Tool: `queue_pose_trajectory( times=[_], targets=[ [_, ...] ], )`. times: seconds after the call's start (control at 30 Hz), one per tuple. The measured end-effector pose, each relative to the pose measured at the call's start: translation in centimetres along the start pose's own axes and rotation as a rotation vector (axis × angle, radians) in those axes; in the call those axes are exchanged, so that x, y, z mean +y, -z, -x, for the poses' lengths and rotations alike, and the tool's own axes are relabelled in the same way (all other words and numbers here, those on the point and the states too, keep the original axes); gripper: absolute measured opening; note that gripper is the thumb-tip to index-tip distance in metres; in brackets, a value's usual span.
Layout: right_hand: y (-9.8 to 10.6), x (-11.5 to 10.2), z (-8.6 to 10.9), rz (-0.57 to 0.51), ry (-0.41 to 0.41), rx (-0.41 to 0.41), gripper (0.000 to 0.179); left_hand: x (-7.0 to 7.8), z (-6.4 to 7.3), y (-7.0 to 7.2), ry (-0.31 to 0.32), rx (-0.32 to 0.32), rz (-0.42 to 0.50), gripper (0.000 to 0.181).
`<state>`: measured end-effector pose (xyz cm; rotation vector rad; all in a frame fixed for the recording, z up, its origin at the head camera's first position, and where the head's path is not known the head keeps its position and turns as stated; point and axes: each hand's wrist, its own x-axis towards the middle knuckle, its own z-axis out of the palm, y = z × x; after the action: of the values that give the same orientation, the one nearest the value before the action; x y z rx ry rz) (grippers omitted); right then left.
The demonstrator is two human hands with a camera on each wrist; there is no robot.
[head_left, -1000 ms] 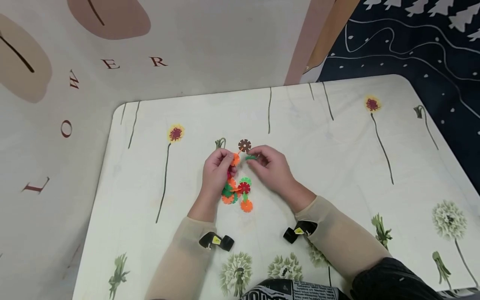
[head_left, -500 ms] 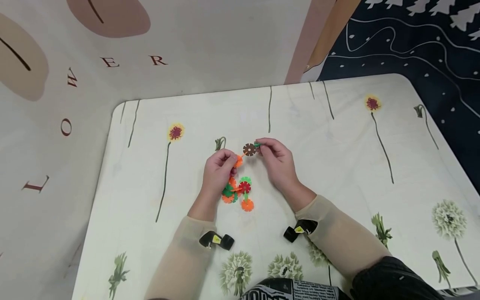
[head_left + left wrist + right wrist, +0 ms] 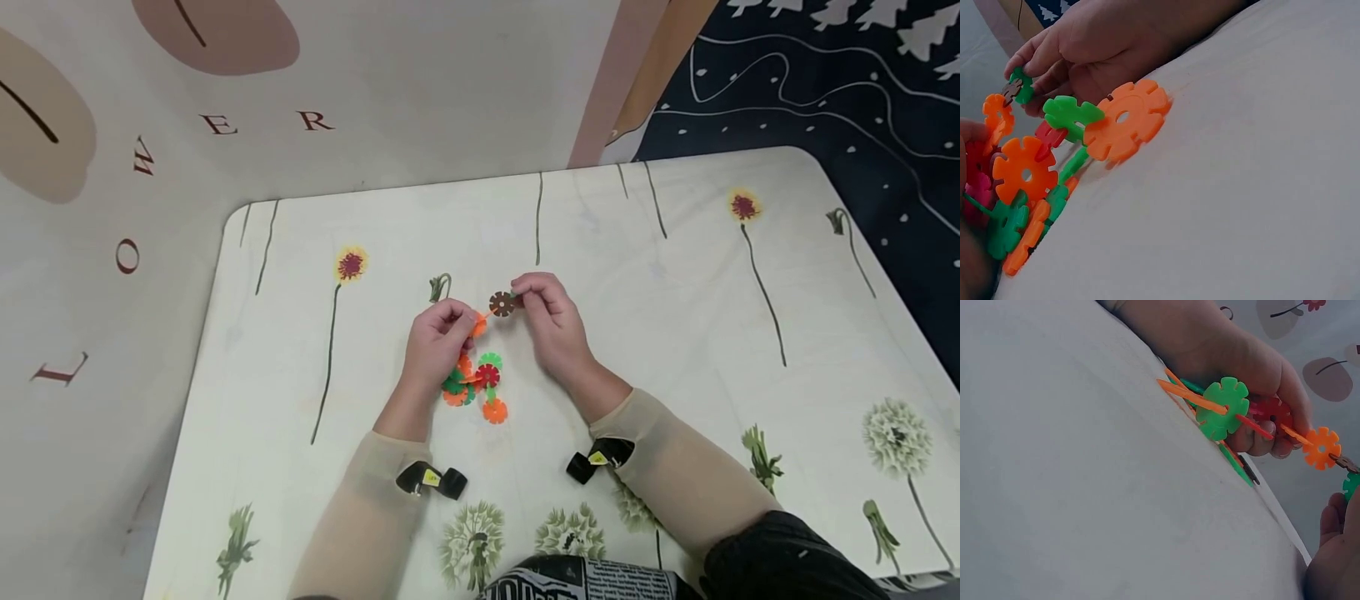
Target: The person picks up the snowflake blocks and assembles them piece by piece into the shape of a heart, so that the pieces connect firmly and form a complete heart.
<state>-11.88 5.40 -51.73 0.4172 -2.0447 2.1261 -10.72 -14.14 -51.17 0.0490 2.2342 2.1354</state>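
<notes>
My left hand (image 3: 437,340) pinches a chain of notched, flower-shaped plastic discs near its far end, close to an orange disc (image 3: 480,324). Beyond that is a brown disc (image 3: 502,303), joined to the orange one. My right hand (image 3: 553,325) pinches a green disc (image 3: 1022,86) between thumb and fingers, its edge against the brown disc. How deep the two slots sit in each other I cannot tell. Below the left hand, the rest of the chain lies on the table, with a red disc (image 3: 487,375) and an orange end disc (image 3: 495,411). The left palm hides part of it.
The white table (image 3: 645,333) has printed flowers and stems. Its far edge meets a pale lettered wall (image 3: 450,100). A dark tree-patterned cloth (image 3: 825,92) hangs at the far right. Small black wrist cameras (image 3: 432,481) sit on both forearms.
My right hand has moved away from me, bringing the green disc up against the brown one. The brown disc has shifted slightly right and toward me. The left hand has barely moved.
</notes>
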Motion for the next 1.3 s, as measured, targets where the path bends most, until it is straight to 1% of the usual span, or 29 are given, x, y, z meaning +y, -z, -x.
queue_pose_trajectory(
  times=[0.07, 0.13, 0.2, 0.3, 0.43, 0.53, 0.67, 0.87, 0.97, 1.07, 1.3],
  targets=[
    [0.06, 0.12, -0.02, 0.027, 0.025, -0.001, 0.019, -0.06, -0.02, 0.03, -0.004, -0.002, -0.004, 0.016],
    [0.08, 0.13, -0.03, 0.033, 0.031, 0.004, 0.021, -0.08, -0.05, 0.03, -0.006, 0.001, -0.005, 0.016],
    [0.06, 0.02, -0.03, 0.023, 0.021, 0.007, 0.022, -0.07, -0.06, -0.02, -0.002, 0.007, -0.009, 0.015],
    [0.01, -0.15, -0.03, 0.004, -0.019, 0.027, 0.026, -0.07, -0.07, -0.08, 0.007, 0.016, -0.019, 0.015],
    [-0.18, -0.38, -0.17, -0.102, -0.079, 0.08, 0.034, -0.03, -0.09, -0.12, 0.018, 0.021, -0.041, 0.014],
    [-0.36, -0.48, -0.31, -0.176, -0.113, 0.124, 0.033, 0.04, -0.09, -0.13, 0.019, 0.02, -0.056, 0.013],
    [-0.44, -0.39, -0.28, -0.206, -0.135, 0.16, 0.025, 0.05, -0.09, -0.15, 0.021, 0.017, -0.063, 0.013],
    [-0.48, -0.56, -0.19, -0.255, -0.163, 0.198, 0.024, -0.12, -0.08, -0.17, 0.022, 0.011, -0.067, 0.014],
    [-0.47, -0.61, -0.2, -0.287, -0.173, 0.204, 0.024, -0.17, -0.05, -0.13, 0.018, 0.013, -0.072, 0.015],
    [-0.4, -0.53, -0.19, -0.295, -0.175, 0.206, 0.024, -0.15, -0.02, -0.07, 0.011, 0.016, -0.074, 0.016],
    [-0.3, -0.46, -0.16, -0.272, -0.159, 0.184, 0.022, 0.0, 0.04, 0.29, -0.001, 0.001, -0.044, 0.015]
  ],
)
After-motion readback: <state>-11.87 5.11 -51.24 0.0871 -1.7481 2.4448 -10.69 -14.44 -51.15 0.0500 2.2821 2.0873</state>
